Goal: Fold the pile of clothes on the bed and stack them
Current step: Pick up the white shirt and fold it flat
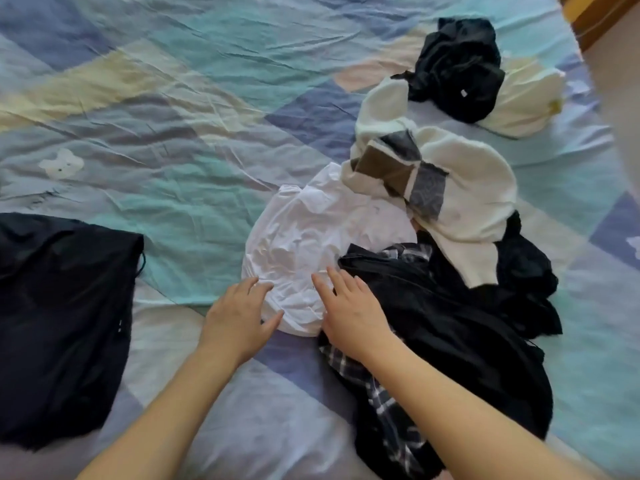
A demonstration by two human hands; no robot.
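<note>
Now both hands reach to the white garment (311, 244), which lies crumpled on the bed (173, 98) at the near left edge of the pile of clothes (433, 271). The left hand (239, 317) has its fingers spread and relaxed, the fingertips touching the near hem of the white cloth; its grip is open and holds nothing. The right hand (349, 306) lies flat with straight fingers, on the border between the white garment and a black garment (467, 341); this grip is open too.

I judge that the step in hand is to take the white piece out of the pile. To do it well, each hand should pinch one corner or shoulder, not a bunch in the middle, and lift the piece free of the cream sweater (460, 195) that lies over its far side. A plaid shirt (363, 372) lies under the black garment and could be dragged along. Then it is best to spread it flat on the free bed surface before folding. A dark folded piece (62, 317) lies at the left, probably the start of the stack.
</note>
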